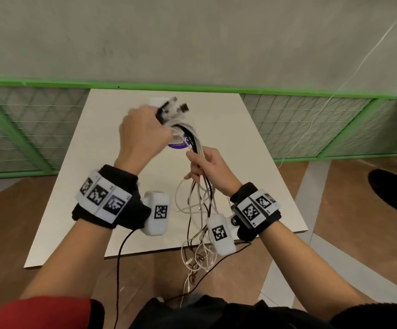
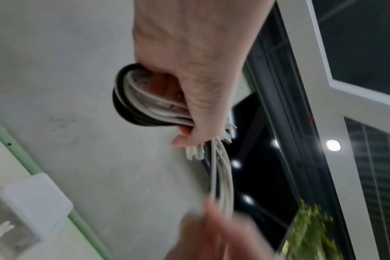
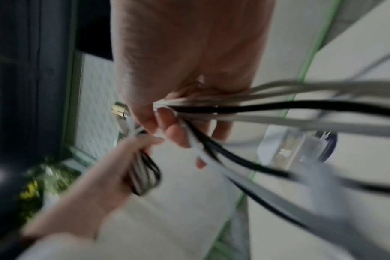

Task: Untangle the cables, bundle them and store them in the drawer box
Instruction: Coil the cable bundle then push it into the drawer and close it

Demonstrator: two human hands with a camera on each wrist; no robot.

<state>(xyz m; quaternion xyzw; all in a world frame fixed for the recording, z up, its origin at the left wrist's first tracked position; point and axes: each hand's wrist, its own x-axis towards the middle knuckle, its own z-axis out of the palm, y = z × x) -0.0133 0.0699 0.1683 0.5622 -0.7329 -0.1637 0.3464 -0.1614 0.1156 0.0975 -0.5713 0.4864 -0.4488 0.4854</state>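
My left hand (image 1: pixel 145 131) is raised above the white table (image 1: pixel 252 167) and grips a folded loop of white and black cables (image 2: pixel 140 105); their plug ends (image 1: pixel 176 106) stick out past the knuckles. From that fist the cable strands (image 1: pixel 196 143) run down to my right hand (image 1: pixel 207 167), which pinches them between thumb and fingers (image 3: pixel 169 126). Below it the loose cable tails (image 1: pixel 199 245) hang in a tangle over the table's near edge. The small translucent drawer box (image 2: pixel 27 209) stands on the table, mostly hidden behind my left hand in the head view.
A purple round disc (image 1: pixel 177 146) lies on the table under the cables. A green mesh fence (image 1: pixel 311 124) runs behind the table. A black round stand base (image 1: pixel 392 191) sits on the floor at right. A thin white cord (image 1: pixel 349 74) hangs across the wall.
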